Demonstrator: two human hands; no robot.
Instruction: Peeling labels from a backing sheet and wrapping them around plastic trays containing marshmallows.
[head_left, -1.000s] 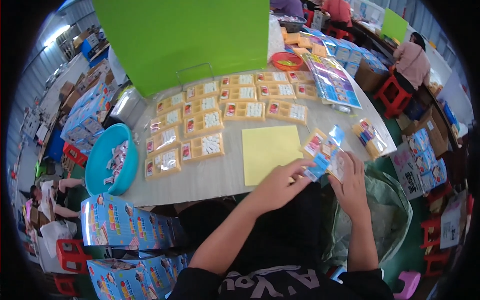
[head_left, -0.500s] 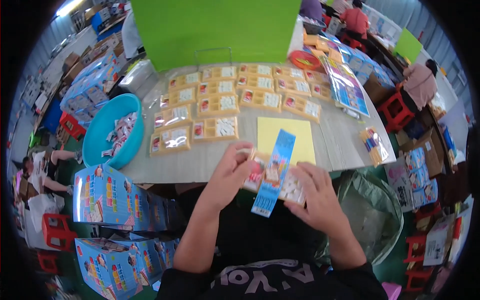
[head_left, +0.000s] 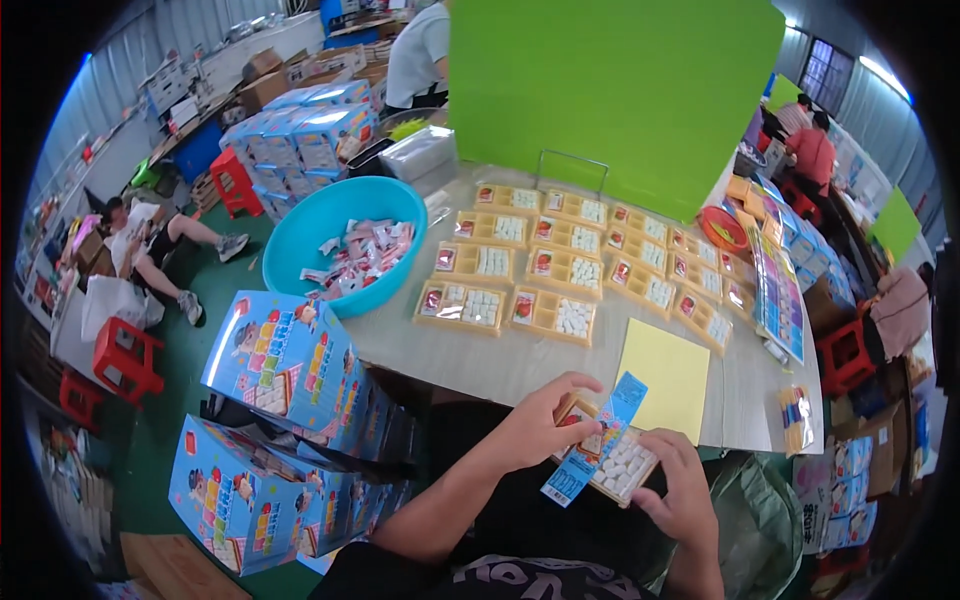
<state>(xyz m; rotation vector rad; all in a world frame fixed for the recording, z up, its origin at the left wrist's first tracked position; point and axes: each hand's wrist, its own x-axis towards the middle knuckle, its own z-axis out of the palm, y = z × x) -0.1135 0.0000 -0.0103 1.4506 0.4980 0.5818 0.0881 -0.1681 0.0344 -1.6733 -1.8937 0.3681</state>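
Over my lap at the table's front edge, I hold a shallow yellowish tray [head_left: 628,466] of small white pieces, with a red picture at its left end. A long blue printed card strip [head_left: 612,420] lies slantwise across it, sticking out past both long sides. My left hand [head_left: 543,428] is closed on the tray's left end, thumb at the strip. Closed round the right end is my right hand [head_left: 682,482], fingers along the side. Whether the strip passes beneath the tray is hidden. A yellow sheet [head_left: 668,378] lies on the table just beyond.
Several similar filled trays [head_left: 553,314] stand in rows on the table [head_left: 450,365]. A teal basin [head_left: 345,208] of small wrapped packets is at left, above blue printed cartons [head_left: 285,365]. A green panel [head_left: 610,90] rises behind; a green plastic bag [head_left: 755,520] hangs at right.
The whole view has swung left, so the table and my hands appear farther right and lower. My left thumb has come onto the blue strip; both hands keep hold of the tray.
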